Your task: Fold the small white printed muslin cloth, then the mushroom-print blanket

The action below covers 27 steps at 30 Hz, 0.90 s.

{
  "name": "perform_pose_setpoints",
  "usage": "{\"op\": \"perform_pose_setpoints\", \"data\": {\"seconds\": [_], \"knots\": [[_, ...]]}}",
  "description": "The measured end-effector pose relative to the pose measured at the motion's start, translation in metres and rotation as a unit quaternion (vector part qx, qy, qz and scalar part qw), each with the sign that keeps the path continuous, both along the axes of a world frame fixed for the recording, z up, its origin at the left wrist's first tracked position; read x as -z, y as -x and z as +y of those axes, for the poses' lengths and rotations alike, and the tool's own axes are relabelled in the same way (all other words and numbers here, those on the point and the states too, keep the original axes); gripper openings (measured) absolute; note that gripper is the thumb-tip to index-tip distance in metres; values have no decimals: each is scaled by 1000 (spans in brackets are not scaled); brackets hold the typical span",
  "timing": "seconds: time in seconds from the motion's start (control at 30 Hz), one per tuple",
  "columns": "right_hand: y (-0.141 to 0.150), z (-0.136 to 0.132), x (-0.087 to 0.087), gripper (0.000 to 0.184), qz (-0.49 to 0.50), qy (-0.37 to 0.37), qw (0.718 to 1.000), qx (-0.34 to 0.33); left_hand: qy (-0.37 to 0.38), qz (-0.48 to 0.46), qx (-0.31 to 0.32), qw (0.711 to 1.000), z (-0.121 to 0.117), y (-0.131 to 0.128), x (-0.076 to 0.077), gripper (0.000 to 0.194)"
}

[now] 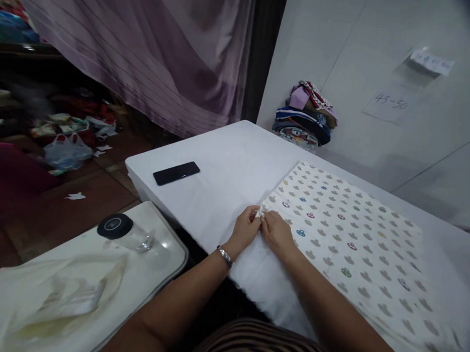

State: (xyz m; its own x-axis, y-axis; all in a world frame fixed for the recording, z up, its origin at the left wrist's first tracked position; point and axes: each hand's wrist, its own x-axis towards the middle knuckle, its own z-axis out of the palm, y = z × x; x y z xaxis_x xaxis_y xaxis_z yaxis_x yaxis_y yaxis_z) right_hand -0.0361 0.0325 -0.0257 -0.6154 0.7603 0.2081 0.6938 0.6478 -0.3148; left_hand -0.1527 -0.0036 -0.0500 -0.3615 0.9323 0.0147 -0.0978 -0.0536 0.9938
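Observation:
A white cloth [338, 228] printed with grey and a few coloured mouse-head shapes lies spread over the right part of the white-covered table [224, 159]. At its near left corner, my left hand [246, 228] pinches the edge, a bracelet around its wrist. Close beside it, my right hand [276, 232] grips the same corner with fingers curled, the forearm lying across the near edge of the cloth. The two hands' fingertips nearly touch, and a small fold of fabric shows between them. Exactly how the fingers hold it is partly hidden.
A black phone [176, 173] lies on the table's left part. On a lower white side table [152, 261] are a clear jar with a black lid [115, 226] and a plastic bag [67, 298]. Folded clothes [306, 116] are stacked by the wall. Bags [67, 151] sit on the floor.

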Motion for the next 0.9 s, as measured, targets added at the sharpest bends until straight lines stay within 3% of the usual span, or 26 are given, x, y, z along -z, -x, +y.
{"op": "perform_pose_setpoints", "data": {"seconds": [0.23, 0.43, 0.57, 0.63, 0.73, 0.9], "knots": [[5, -5, 1, 25, -22, -8, 1000, 4, 1, 112, -17, 994, -2, 4, 1, 29], [7, -9, 4, 28, 4, -11, 1000, -12, 33, 112, -30, 993, -1, 4, -4, 27], [-5, -4, -4, 26, 91, 51, 993, -58, 35, 68, -28, 997, -1, 4, -3, 28], [-17, 7, -9, 26, 149, 78, 983, -77, 40, 51, -23, 998, -1, 5, -1, 30], [-35, 41, -14, 26, 193, 56, 979, -45, 50, 47, -20, 997, 0, 5, 1, 31], [-54, 122, -14, 29, 109, 11, 993, 45, 61, 74, -22, 995, 0, 7, 3, 33]]}}
